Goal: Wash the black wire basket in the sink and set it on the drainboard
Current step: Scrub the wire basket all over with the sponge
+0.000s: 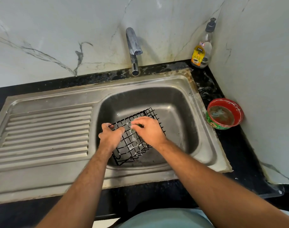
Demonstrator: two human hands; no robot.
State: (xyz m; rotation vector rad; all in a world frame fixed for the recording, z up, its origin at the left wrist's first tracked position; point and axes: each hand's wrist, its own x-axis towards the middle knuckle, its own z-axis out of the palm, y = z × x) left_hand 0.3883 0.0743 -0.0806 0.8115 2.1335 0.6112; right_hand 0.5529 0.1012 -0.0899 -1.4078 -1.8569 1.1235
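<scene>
The black wire basket is tilted inside the steel sink, with white suds on its grid. My left hand grips its left rim and holds it up. My right hand presses a small green scrubber, mostly hidden under the fingers, against the top of the grid. The ribbed drainboard lies to the left of the sink basin.
A chrome tap stands behind the basin; no water runs from it. A dishwash gel pump bottle sits in the back right corner. A red and green tub of cleaning paste rests on the black counter at right.
</scene>
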